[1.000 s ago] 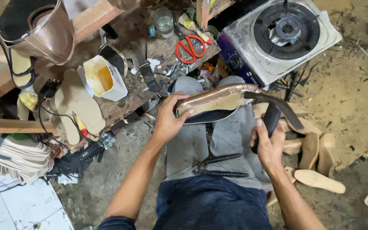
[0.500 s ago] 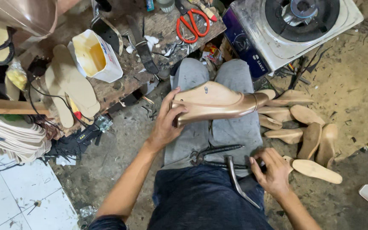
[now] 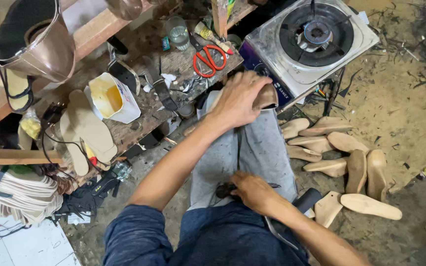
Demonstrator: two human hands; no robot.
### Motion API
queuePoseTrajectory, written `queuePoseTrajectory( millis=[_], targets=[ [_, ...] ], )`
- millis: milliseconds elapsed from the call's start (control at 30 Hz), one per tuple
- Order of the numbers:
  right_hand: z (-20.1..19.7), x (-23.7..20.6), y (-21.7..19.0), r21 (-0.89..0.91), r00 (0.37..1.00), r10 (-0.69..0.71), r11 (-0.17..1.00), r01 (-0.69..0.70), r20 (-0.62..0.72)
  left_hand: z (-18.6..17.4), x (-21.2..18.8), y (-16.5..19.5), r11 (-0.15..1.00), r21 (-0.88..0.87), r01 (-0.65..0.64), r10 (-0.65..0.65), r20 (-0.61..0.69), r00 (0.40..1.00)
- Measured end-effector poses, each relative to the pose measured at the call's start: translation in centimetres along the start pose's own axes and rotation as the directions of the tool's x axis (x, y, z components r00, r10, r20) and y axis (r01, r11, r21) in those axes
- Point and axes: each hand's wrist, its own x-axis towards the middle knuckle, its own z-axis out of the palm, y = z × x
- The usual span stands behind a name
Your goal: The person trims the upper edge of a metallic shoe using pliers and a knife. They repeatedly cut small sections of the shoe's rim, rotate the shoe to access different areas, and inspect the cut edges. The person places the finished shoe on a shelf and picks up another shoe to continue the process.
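- Two hands: left hand (image 3: 237, 101), right hand (image 3: 253, 191)
- One pair of red scissors (image 3: 208, 60)
- One gas stove (image 3: 316, 37)
- About nine wooden shoe lasts (image 3: 343, 167) on the floor
- One glass (image 3: 177, 32)
- One yellow glue container (image 3: 112, 98)

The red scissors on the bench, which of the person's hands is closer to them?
Left. The left hand grips a shoe just below the red scissors; the right hand rests far lower, on the lap.

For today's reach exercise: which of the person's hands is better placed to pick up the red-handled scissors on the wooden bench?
Left, probably. The left hand rests on the tan shoe piece at the knee, close beside the red-handled scissors. The right hand sits low on the lap, over a dark tool, farther from them.
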Motion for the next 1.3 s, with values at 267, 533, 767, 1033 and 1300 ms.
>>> queuePoseTrajectory(
  millis=[267,533,767,1033,1300],
  targets=[
    [-6.8,-0.7,1.7,0.489,0.924,0.38,0.814,-0.313,-0.041,0.7,-6.6,-5.9,0.966,-0.178,0.19,-0.198,-0.029,0.98],
    [-6.1,2.3,4.1,0.784,0.928,0.325,0.618,-0.063,-0.182,1.6,-8.6,-5.6,0.995,-0.093,-0.046,0.015,-0.317,0.948],
    [-6.8,4.6,3.8,0.289,0.941,0.092,0.957,0.007,-0.327,2.4,-8.9,-6.7,0.994,0.027,-0.109,0.112,-0.339,0.934],
    [-6.9,5.2,0.0,0.144,0.894,0.177,0.981,-0.128,-0.41,3.8,-9.3,-7.0,0.988,0.104,-0.11,0.139,-0.34,0.93],
    [-4.3,7.2,-1.1,0.189,0.759,0.26,0.965,-0.182,-0.597,3.8,-8.9,-7.5,0.988,0.094,-0.122,0.145,-0.315,0.938]
  ],
)
